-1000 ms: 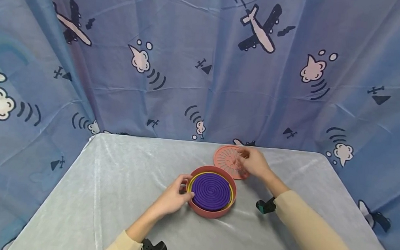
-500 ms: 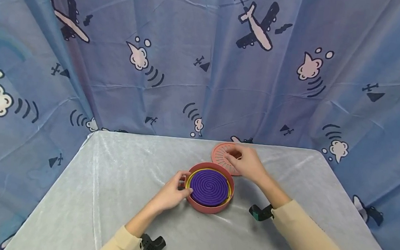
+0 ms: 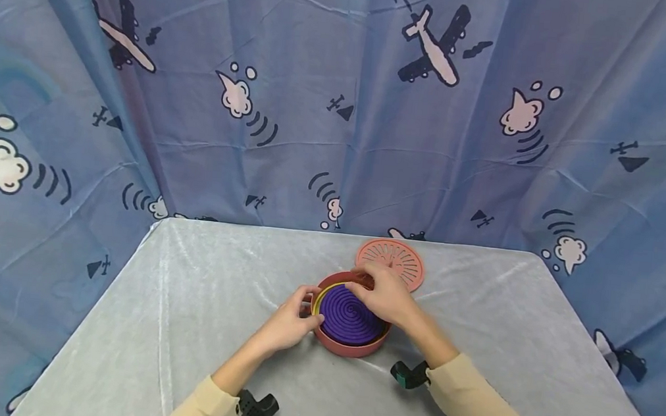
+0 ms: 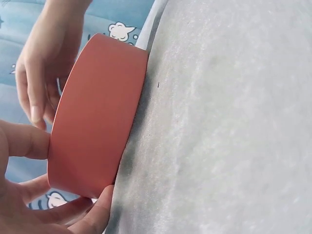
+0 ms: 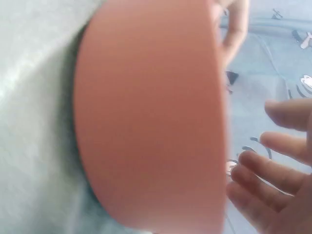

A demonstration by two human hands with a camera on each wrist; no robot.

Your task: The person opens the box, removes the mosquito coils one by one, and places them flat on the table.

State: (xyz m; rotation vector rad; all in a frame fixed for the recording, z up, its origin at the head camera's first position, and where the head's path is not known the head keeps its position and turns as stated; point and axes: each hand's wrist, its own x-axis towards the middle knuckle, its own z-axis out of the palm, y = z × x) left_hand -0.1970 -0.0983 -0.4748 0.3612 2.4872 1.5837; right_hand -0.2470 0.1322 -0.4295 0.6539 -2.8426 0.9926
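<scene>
A round salmon-red box sits on the table, holding a purple spiral coil that looks like a mosquito coil. A yellow ring runs around the coil inside the wall. My left hand grips the box's left side, thumb at the rim; in the left wrist view its fingers lie against the wall and low near the cloth. My right hand is over the box's far right edge, holding nothing. In the right wrist view its fingers are spread, apart from the wall.
A slotted round lid in the same red lies flat behind the box, partly covered by the right hand. Pale cloth covers the table. A blue printed curtain hangs along the table's back edge and sides.
My right hand has moved from over the lid toward me and left, to above the box. My left hand keeps its grip on the box, which stays in place.
</scene>
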